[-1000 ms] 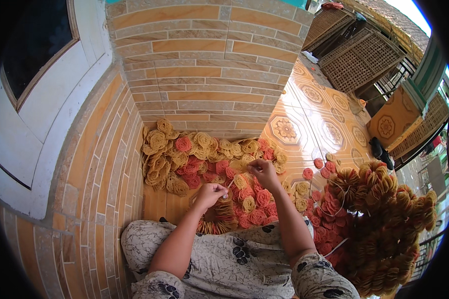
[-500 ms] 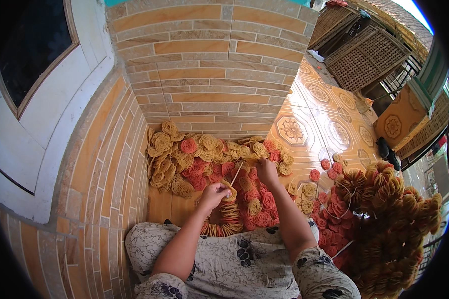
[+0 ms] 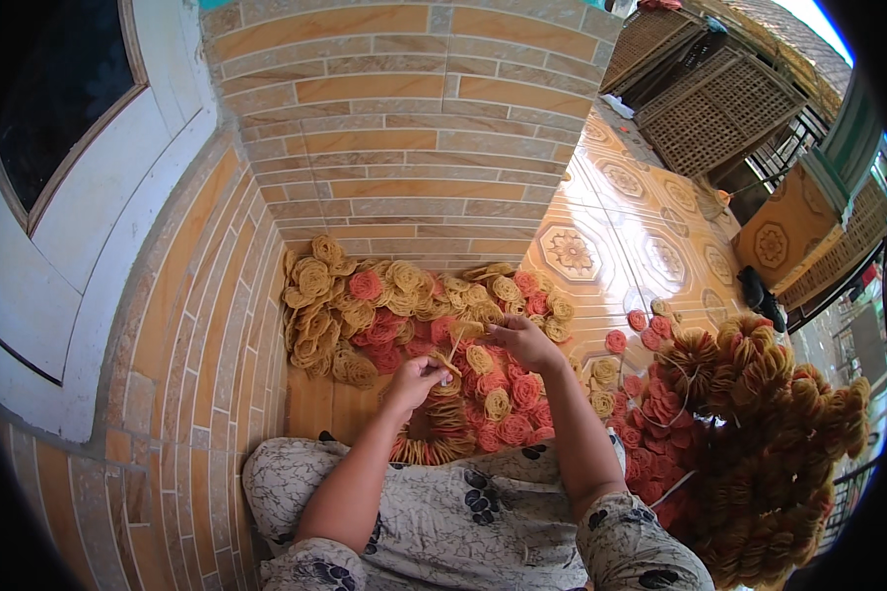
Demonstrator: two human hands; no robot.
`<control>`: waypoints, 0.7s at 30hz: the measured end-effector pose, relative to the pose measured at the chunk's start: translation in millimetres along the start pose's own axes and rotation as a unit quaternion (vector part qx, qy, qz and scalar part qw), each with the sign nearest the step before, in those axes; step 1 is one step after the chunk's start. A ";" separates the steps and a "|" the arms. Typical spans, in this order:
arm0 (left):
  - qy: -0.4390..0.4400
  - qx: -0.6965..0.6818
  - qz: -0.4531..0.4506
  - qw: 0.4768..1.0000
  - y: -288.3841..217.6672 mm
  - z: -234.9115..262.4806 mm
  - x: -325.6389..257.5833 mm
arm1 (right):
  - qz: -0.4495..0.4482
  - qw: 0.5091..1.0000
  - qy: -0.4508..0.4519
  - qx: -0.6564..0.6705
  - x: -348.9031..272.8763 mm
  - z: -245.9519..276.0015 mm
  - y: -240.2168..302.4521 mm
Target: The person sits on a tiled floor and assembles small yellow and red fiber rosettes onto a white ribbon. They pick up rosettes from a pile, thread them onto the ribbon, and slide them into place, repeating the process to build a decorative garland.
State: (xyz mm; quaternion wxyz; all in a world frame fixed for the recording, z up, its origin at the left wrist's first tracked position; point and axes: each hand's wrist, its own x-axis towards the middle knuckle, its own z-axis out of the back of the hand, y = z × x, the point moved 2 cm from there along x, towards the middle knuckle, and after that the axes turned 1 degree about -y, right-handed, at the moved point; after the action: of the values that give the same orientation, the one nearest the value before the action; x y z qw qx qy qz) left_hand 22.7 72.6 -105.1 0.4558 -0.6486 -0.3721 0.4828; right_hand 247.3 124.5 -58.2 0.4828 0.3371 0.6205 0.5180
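Observation:
My left hand (image 3: 416,384) is closed in a pinch around the lower end of a thin pale stick (image 3: 454,347), beside a yellow disc at the top of a strung row. That curved row of red and yellow lacy discs (image 3: 451,419) hangs below my fingers and curls toward my lap. With my right hand (image 3: 524,341) I pinch a yellow coiled lacy cracker (image 3: 469,330), held at the stick's upper end. Whether the stick has passed through it, I cannot tell. Loose red crackers (image 3: 512,428) and yellow crackers (image 3: 404,286) lie heaped around both hands.
A brick-patterned tiled wall (image 3: 384,138) rises behind the heap, with another wall at left. Large bundles of strung crackers (image 3: 759,453) stand at my right, tied with white string. Beyond lies the patterned tile floor (image 3: 611,227), with woven bamboo racks (image 3: 715,98) farther off.
My right hand has come left and slightly down, bringing the yellow cracker to the stick's upper end. My left hand stays about where it was. The whole view has shifted slightly.

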 end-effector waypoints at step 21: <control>0.023 0.035 0.021 0.999 2.7 -2.2 0.5 | -0.005 0.800 -0.111 -0.589 25.0 14.2 -45.2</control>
State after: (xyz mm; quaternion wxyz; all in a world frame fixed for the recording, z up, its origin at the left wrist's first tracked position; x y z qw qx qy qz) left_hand 25.0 71.7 -107.6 0.4760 -0.6510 -0.3308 0.4900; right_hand 256.8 141.4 -108.2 0.6568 0.0397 0.1395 0.7400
